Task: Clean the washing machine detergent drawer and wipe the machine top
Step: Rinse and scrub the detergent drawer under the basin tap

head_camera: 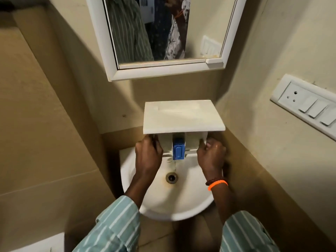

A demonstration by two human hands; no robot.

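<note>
The person holds the detergent drawer (183, 117) over the sink (174, 200), left hand (148, 153) and right hand (211, 155) each closed on 1 side. This looks like the rinsing step; next it likely needs running water and scrubbing the compartments.

The detergent drawer (183, 124) spans the far half of the sink (169, 202), with a hand at each side, blocking that end. The near basin around the drain (171, 177) lies open. Walls close in left and right; the mirror (163, 37) hangs above.
</note>
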